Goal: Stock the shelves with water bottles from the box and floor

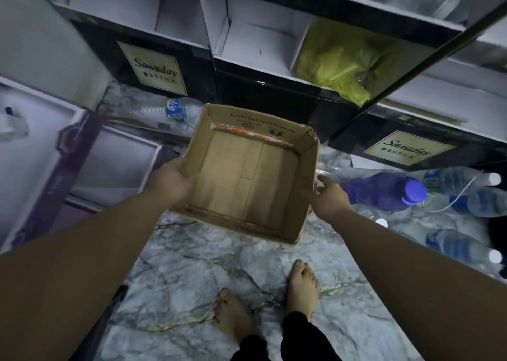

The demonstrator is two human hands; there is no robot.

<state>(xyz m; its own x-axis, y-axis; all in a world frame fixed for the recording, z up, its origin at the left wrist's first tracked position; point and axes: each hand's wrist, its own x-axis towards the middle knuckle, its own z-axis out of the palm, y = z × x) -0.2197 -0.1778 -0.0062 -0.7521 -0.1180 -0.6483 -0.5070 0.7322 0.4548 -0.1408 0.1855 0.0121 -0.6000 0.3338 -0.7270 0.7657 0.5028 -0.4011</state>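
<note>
With the cardboard box [248, 174] empty, left hand [171, 179] grips its wall, right hand [327, 197] lies open alongside; I'd set it aside, then gather floor bottles [384, 191].

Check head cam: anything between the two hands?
Yes, the head view shows the empty cardboard box spanning the gap: the left hand grips its left wall, and the right hand touches its right wall with fingers spread.
</note>
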